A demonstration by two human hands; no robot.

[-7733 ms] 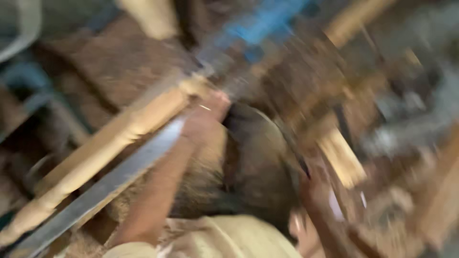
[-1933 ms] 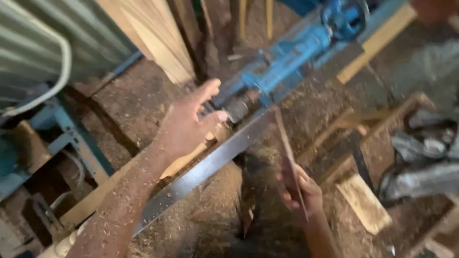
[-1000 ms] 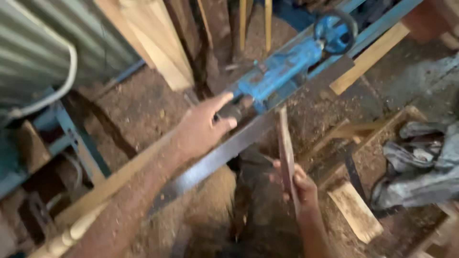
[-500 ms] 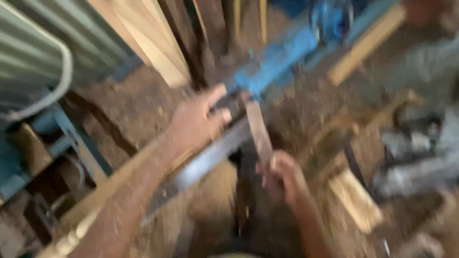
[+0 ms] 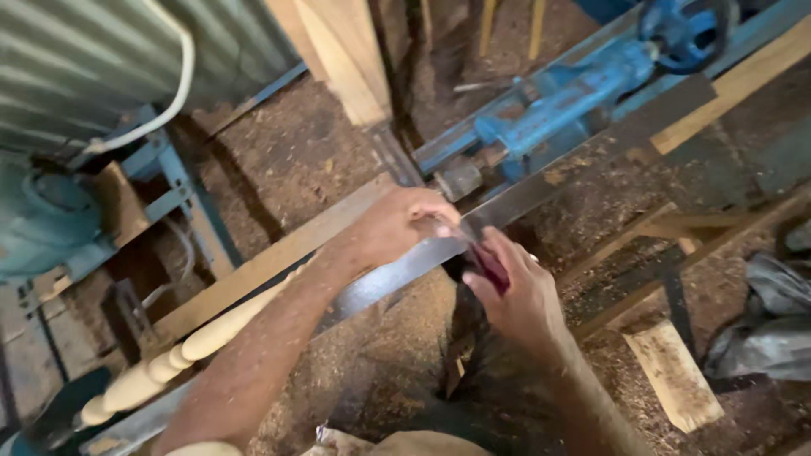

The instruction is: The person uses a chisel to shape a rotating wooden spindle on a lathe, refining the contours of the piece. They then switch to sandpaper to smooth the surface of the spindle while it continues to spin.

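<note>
- Head view: dark flat tool (image 5: 486,262), earlier held upright, now gripped low in right hand (image 5: 515,291) against long grey steel rail (image 5: 541,190).
- Left hand (image 5: 397,228) is curled over that rail, beside the turned pale wooden spindle (image 5: 211,333).

Dark tool (image 5: 486,263) mostly hidden by hands

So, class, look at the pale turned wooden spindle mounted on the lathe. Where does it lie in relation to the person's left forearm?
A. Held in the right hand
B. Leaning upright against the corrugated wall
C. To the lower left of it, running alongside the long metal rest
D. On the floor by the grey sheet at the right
C: the turned spindle shows at lower left, alongside the metal rest, which both the left hand and right hand meet.
</note>
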